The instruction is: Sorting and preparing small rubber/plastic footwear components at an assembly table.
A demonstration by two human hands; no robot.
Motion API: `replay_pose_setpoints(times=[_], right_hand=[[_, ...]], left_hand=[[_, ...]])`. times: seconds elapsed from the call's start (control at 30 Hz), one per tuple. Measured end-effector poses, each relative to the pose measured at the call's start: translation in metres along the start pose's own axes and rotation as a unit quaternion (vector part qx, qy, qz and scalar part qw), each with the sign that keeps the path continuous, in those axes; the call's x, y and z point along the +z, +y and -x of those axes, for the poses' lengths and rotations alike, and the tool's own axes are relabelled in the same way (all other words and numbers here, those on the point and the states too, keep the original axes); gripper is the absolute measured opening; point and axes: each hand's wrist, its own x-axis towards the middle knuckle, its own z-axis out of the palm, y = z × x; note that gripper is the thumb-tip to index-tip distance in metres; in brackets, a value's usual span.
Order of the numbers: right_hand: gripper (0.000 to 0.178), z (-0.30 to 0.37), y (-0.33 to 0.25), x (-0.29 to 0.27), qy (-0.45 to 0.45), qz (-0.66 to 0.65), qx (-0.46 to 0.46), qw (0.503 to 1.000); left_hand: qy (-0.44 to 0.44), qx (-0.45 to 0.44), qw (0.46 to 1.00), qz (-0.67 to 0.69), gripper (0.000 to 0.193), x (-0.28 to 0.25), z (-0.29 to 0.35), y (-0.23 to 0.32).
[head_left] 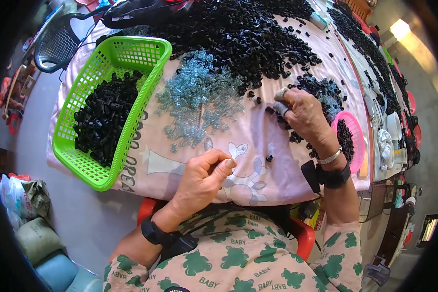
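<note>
My left hand (205, 179) is closed over the near edge of the cloth, thumb and forefinger pinched together. What they hold, if anything, is too small to make out. Farther right, my right hand (306, 116) has curled fingers with pale coverings on the tips. Whatever lies between them is hidden. Small black plastic parts (270, 111) are right beside those fingertips. A lone black part (269, 158) sits on the cloth between my hands. Beyond my left hand spreads a heap of clear bluish small coil-like pieces (194, 92).
A green basket (113, 170) with black parts stands at the left. A large black heap (238, 36) covers the far table. By my right wrist are a pink basket (359, 141) of small dark pieces and a mixed pile (328, 92). A red chair (304, 238) is behind me.
</note>
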Motion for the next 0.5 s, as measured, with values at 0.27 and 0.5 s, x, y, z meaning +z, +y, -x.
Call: replay_pose_setpoints(times=[0.27, 0.5], right_hand=[[0.012, 0.001, -0.012, 0.016, -0.003, 0.109, -0.065, 0.992], [0.012, 0.006, -0.034, 0.02, 0.09, 0.051, -0.112, 0.988]], left_hand=[[-0.031, 0.02, 0.999, -0.037, 0.018, 0.001, -0.002, -0.006], [-0.118, 0.11, 0.962, -0.221, 0.013, 0.003, -0.004, 0.002]])
